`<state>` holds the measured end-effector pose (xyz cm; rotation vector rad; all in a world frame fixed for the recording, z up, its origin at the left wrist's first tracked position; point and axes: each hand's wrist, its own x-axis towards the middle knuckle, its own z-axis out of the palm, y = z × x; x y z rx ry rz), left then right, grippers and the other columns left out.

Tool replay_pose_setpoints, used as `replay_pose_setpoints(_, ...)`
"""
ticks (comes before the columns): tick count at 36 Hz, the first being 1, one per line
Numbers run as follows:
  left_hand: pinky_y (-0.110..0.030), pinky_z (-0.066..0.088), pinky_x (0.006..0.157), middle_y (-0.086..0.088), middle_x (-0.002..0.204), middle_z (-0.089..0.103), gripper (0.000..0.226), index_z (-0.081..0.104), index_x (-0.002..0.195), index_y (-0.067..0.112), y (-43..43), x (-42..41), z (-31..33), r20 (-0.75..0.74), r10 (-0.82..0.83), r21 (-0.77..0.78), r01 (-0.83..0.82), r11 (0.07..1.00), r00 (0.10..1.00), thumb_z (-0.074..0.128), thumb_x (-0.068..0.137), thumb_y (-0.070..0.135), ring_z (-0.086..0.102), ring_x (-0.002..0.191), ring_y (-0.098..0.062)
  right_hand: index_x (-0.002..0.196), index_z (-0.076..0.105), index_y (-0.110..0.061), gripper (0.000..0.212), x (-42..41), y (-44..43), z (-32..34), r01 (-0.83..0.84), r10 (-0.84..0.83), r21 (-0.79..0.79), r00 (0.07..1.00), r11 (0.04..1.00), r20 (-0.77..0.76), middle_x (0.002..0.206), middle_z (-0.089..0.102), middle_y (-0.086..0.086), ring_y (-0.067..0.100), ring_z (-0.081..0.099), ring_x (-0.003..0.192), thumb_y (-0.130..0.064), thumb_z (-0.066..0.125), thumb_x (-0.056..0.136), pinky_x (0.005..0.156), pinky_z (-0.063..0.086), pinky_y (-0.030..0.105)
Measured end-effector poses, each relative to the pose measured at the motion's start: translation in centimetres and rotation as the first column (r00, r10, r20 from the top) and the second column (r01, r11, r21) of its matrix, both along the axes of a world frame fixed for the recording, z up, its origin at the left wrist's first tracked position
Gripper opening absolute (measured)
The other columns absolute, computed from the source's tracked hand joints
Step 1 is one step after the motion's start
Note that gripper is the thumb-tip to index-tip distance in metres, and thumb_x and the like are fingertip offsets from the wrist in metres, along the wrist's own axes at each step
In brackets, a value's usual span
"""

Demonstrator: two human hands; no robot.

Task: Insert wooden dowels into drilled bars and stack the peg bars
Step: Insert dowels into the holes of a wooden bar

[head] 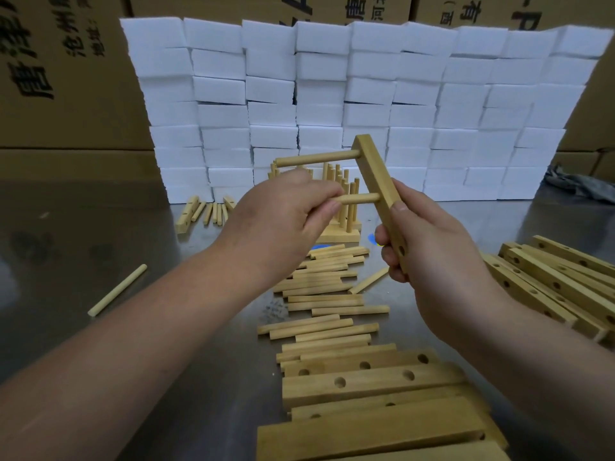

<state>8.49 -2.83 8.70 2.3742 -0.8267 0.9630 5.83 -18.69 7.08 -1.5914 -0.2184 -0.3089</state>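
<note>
The pale wooden drilled bar [376, 181] hangs tilted in the air above the grey metal tabletop [100, 227]. My right hand [432, 251] has its fingers curled round the bar's lower end. One round wooden dowel [317, 159] sits in the top hole, pointing left. My left hand [283, 211] pinches a second dowel [361, 198] with its tip at the middle hole. If I push off-line, I think it could jam crooked or twist the bar in my grip. My right fingers lie close to the lowest empty hole and may block it. Below lie loose dowels [326, 294], with spare drilled bars [559, 287] to the right and finished peg bars [336, 207] stacked behind.
</note>
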Motion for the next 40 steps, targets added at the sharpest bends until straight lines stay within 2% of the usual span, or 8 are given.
replay_pose_setpoints(5,-0.013,0.032,0.063,0.010,0.070,0.045,0.020,0.066,0.096,0.014,-0.3,0.1,-0.4,-0.028,0.009,-0.032,-0.010,0.999,1.000,0.049,0.093,0.024,0.039,0.073,-0.007,0.095,0.060,-0.050,0.033,0.0,0.0,-0.2,-0.009,0.010,-0.014,0.999,1.000,0.032,0.057,0.048,-0.012,0.001,0.041,0.046,-0.024,0.039,0.099,0.042,0.036,0.013)
replay_pose_setpoints(16,-0.037,0.047,0.060,0.000,0.067,0.059,0.032,0.069,0.089,0.011,-0.3,-0.5,-0.4,-0.050,-0.031,-0.072,0.027,0.997,0.998,0.044,0.088,0.030,0.053,0.067,-0.016,0.075,0.060,-0.063,0.054,-0.6,0.1,-0.3,-0.041,0.052,-0.090,0.992,0.995,0.113,0.059,0.048,-0.011,0.000,0.041,0.048,-0.022,0.035,0.099,0.044,0.038,0.013)
replay_pose_setpoints(18,-0.034,0.044,0.057,0.001,0.060,0.054,0.032,0.067,0.082,0.011,-0.3,-0.5,-0.3,-0.081,-0.034,-0.083,0.028,0.996,0.996,0.045,0.091,0.031,0.049,0.062,-0.012,0.079,0.059,-0.062,0.051,-0.6,0.1,-0.5,-0.028,0.040,-0.110,0.993,0.994,0.113,0.059,0.048,-0.012,0.000,0.042,0.048,-0.022,0.035,0.099,0.045,0.038,0.013)
replay_pose_setpoints(21,-0.027,0.041,0.054,-0.004,0.059,0.051,0.030,0.066,0.077,0.011,-0.5,-0.5,-0.5,-0.221,-0.061,-0.182,0.020,0.983,0.973,0.048,0.093,0.030,0.048,0.060,-0.014,0.089,0.054,-0.061,0.044,-0.5,0.1,-0.7,-0.010,0.023,-0.123,0.994,0.992,0.111,0.059,0.048,-0.013,0.000,0.042,0.048,-0.023,0.035,0.099,0.045,0.039,0.012)
replay_pose_setpoints(25,-0.004,0.035,0.044,-0.003,0.060,0.050,0.028,0.066,0.069,0.021,-1.0,-0.3,-0.5,-0.409,-0.126,-0.373,-0.039,0.927,0.904,0.053,0.091,0.031,0.043,0.052,-0.011,0.086,0.054,-0.066,0.049,-0.5,0.1,-0.9,0.001,0.016,-0.131,0.991,0.991,0.131,0.060,0.048,-0.013,-0.001,0.042,0.048,-0.023,0.034,0.099,0.045,0.040,0.012)
replay_pose_setpoints(28,-0.010,0.033,0.034,0.010,0.047,0.042,0.033,0.069,0.059,0.028,-0.7,0.1,-0.3,-0.547,-0.224,-0.488,-0.090,0.868,0.806,0.056,0.089,0.034,0.037,0.036,-0.003,0.112,0.049,-0.057,0.038,-0.3,0.2,-1.2,0.034,-0.019,-0.140,0.994,0.990,0.110,0.060,0.048,-0.014,-0.002,0.044,0.048,-0.024,0.034,0.099,0.046,0.040,0.012)
replay_pose_setpoints(34,-0.009,0.031,0.032,0.019,0.045,0.054,0.033,0.060,0.057,0.032,-0.7,0.4,-0.1,-0.520,-0.136,-0.435,-0.125,0.892,0.843,0.056,0.089,0.036,0.043,0.035,0.003,0.119,0.046,-0.051,0.034,0.2,0.5,-1.4,0.039,-0.039,-0.065,0.999,0.997,-0.004,0.059,0.054,-0.014,-0.001,0.044,0.049,-0.026,0.035,0.100,0.045,0.039,0.013)
replay_pose_setpoints(40,-0.024,0.036,0.050,0.010,0.072,0.061,0.019,0.049,0.082,0.039,-0.3,0.4,0.0,-0.448,0.049,-0.318,-0.210,0.924,0.893,0.036,0.091,0.050,0.055,0.055,0.001,0.129,0.047,-0.039,0.034,1.3,-0.2,-1.3,0.206,-0.203,0.035,0.977,0.978,-0.071,0.067,0.060,-0.010,0.002,0.049,0.050,-0.026,0.034,0.100,0.045,0.040,0.017)
